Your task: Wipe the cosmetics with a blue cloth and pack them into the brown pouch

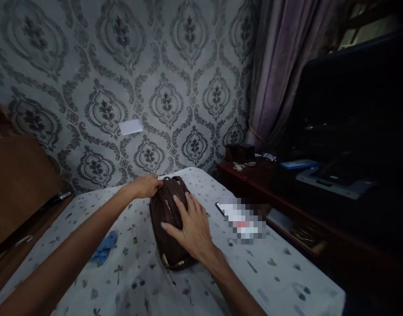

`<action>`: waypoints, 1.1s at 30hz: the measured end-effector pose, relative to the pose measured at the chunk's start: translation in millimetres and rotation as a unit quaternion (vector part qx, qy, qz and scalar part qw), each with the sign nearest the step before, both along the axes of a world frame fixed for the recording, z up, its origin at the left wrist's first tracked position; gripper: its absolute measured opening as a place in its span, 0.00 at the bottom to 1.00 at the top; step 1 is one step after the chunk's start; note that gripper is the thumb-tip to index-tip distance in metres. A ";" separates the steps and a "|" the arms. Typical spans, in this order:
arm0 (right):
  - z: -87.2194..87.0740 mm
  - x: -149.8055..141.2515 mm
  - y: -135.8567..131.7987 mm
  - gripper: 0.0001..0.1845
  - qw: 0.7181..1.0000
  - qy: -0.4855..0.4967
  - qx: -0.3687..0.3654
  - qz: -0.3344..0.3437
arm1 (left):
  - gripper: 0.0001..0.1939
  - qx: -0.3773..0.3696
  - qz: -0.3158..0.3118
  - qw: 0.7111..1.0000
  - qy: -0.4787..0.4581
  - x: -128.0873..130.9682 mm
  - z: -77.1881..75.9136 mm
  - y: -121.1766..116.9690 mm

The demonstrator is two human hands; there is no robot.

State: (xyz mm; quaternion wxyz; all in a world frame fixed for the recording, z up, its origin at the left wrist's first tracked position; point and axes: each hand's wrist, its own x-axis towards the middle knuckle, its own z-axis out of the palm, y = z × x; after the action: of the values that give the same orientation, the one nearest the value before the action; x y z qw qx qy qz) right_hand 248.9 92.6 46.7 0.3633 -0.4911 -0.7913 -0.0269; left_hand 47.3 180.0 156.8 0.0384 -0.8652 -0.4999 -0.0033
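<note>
A dark brown leather-look bag (165, 215) with gold-coloured zips and metal trim lies on the patterned white bedsheet (122, 285). At its far end, my left hand (145, 186) is closed, its fingers pinching the bag's upper far edge. Whether a zip pull is between those fingertips I cannot make out. My right hand (193, 228) rests on the near, right part of the bag's top, fingers spread and thumb stretched toward the left. That palm hides much of the bag's right side.
A blue crumpled cloth (106, 248) lies left of the bag. To the right is a phone (220, 208), mostly blurred out. A dark red wooden cabinet (228, 170) holding small items borders the bed's right. Patterned wallpaper (167, 103) stands behind; a brown panel (23, 180) rises at left.
</note>
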 end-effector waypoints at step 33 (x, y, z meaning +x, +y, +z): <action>0.1 4.6 -0.8 0.33 0.999 0.041 0.003 0.010 | 0.08 -0.059 -0.141 0.984 -0.095 5.7 10.4 -25.5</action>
State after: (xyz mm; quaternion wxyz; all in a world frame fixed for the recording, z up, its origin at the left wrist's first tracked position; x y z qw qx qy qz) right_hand 253.5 91.8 46.7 0.3972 -0.4823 -0.7808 -0.0057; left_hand 53.0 154.5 167.2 -0.0612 -0.9234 -0.3738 -0.0618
